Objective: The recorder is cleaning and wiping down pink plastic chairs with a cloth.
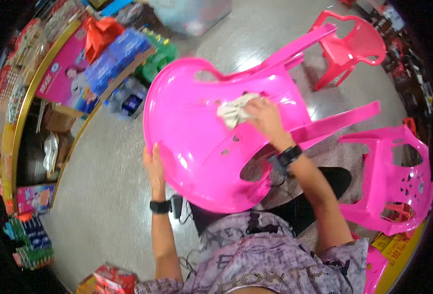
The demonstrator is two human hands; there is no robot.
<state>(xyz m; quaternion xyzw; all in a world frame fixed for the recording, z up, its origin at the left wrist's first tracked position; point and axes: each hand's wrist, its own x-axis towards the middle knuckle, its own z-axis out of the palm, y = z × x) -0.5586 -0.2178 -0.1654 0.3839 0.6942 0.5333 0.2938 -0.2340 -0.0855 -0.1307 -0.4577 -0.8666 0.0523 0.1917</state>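
Note:
A bright pink plastic chair [187,127] is tipped over in front of me, its broad rounded end at the left and its legs reaching off to the right. My left hand [154,165] grips the chair's left rim, thumb showing on the near side. Pressed against the chair's inner face is a crumpled whitish cloth [232,112], bunched beneath the fingers of my right hand [265,116]. Part of the cloth is hidden under that hand. Dark bands with small devices sit on both wrists.
At right stand another pink chair [373,171] and a smaller red-pink chair [353,46]. Shrink-wrapped blue packs [116,59] and green bottles [160,56] stand beyond the chair's left side. A curved display counter [35,105] lines the left. Red boxes [109,279] lie at lower left.

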